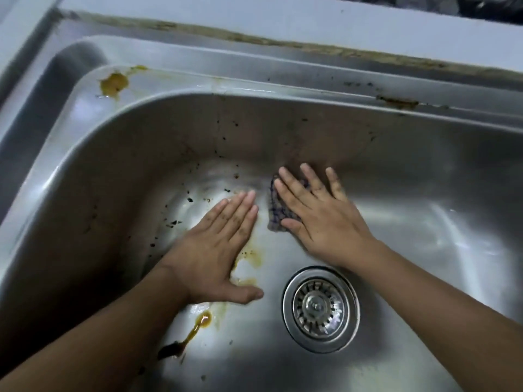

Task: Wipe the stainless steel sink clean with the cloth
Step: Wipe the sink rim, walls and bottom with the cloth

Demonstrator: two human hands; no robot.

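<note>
Both hands are down in the stainless steel sink [93, 176]. My right hand [319, 216] lies flat with spread fingers on a small checked cloth [278, 212], pressing it to the basin floor near the far wall. Only the cloth's left edge shows beside the palm. My left hand [218, 247] rests flat on the basin floor just left of the cloth, fingers together, holding nothing. Brown sauce stains [198, 325] and dark specks [172, 223] mark the floor around the left hand.
The round drain strainer [321, 308] sits in the floor just below the right wrist. A yellow-brown blob [113, 84] lies on the sink's far left rim, and crusty brown grime [396, 101] runs along the back edge by the white counter [283, 21].
</note>
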